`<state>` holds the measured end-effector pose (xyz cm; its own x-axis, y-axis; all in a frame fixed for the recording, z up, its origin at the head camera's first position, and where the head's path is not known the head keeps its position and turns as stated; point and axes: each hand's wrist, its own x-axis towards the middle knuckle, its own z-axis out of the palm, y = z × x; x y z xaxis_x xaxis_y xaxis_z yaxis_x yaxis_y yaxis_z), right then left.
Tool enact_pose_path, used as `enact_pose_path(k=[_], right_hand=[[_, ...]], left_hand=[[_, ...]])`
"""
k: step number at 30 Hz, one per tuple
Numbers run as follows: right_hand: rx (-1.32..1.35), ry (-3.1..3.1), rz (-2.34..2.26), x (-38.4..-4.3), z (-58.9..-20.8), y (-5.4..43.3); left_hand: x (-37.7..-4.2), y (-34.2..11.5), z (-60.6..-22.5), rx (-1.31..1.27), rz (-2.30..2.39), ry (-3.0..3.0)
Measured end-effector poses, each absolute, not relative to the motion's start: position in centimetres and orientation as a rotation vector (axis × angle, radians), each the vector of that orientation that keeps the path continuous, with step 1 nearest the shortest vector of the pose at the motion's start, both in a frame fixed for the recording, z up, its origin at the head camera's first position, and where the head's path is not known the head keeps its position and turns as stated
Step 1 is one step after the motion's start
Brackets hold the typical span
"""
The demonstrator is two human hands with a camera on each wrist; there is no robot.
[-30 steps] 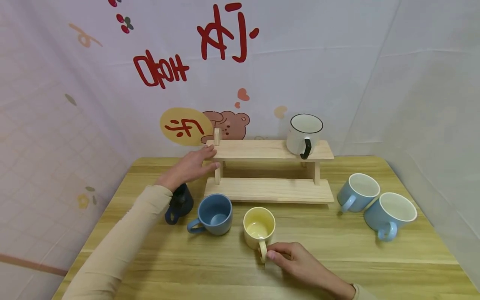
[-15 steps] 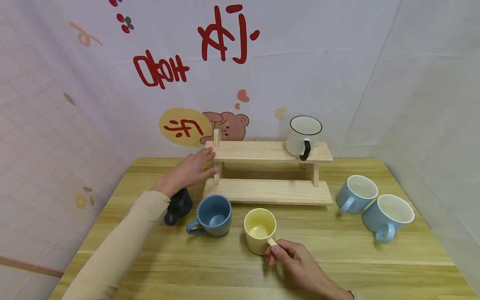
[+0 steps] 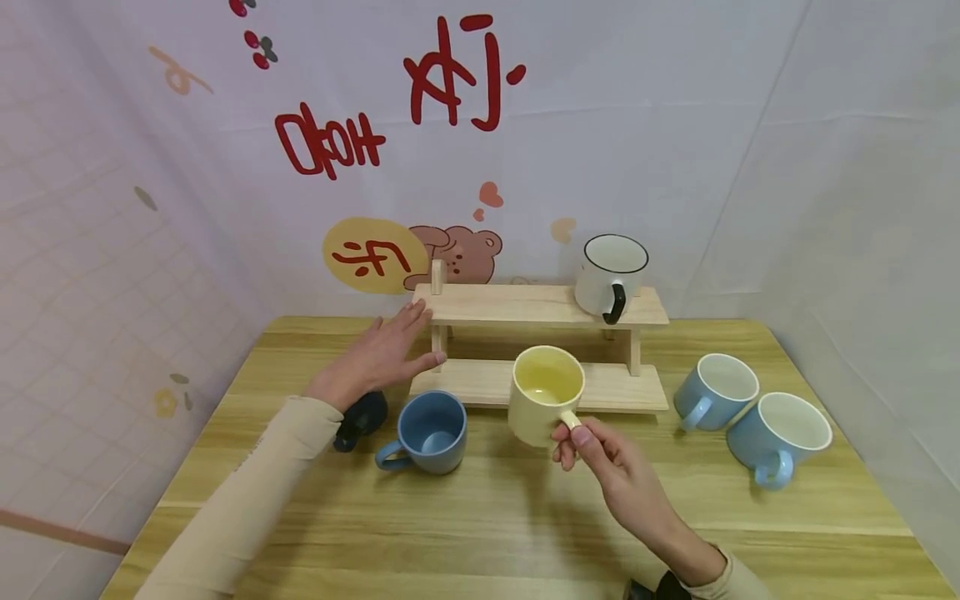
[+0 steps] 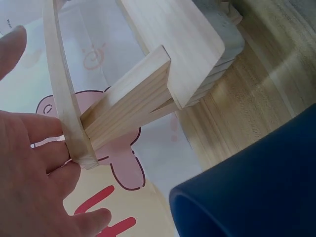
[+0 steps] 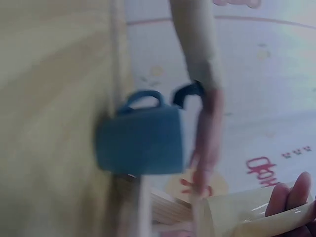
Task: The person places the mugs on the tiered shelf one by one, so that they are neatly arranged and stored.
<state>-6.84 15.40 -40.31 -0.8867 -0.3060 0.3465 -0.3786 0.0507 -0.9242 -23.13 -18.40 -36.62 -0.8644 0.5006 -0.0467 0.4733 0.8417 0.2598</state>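
My right hand (image 3: 626, 479) pinches the handle of a pale yellow mug (image 3: 534, 417), held upright above the table in front of the shelf's lower board. In the right wrist view the yellow mug (image 5: 224, 210) appears at the bottom edge, beside my fingertips (image 5: 296, 190). My left hand (image 3: 375, 358) touches the left end of a two-tier wooden shelf (image 3: 502, 302); its fingers (image 4: 57, 155) lie against the end of the upper board, as the left wrist view shows. A blue mug (image 3: 442, 454) stands below that hand. Something dark (image 3: 363, 417) is partly hidden under my left wrist.
On the upper board's right end stands a white mug (image 3: 600, 283) with a black rim and handle. Two light blue mugs (image 3: 708, 400) (image 3: 776, 442) stand at the table's right. A printed cloth (image 3: 660, 158) hangs behind the wooden table (image 3: 420, 533).
The right hand has tightened its pinch on the yellow mug's handle, lifted the mug off the table and moved it forward and slightly right. The left hand stays at the shelf's end.
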Motion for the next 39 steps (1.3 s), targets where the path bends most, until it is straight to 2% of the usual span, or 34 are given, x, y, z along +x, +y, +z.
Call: enact_pose_path(k=[15, 39], right_hand=[[0.603, -2.136, 1.89, -12.8, -36.2, 14.4], [0.522, -2.149, 1.815, -18.8, -36.2, 13.9]], left_hand=[[-22.8, -18.4, -37.2, 0.778, 0.396, 2.928], [-22.8, -18.1, -37.4, 0.739, 0.425, 2.936]])
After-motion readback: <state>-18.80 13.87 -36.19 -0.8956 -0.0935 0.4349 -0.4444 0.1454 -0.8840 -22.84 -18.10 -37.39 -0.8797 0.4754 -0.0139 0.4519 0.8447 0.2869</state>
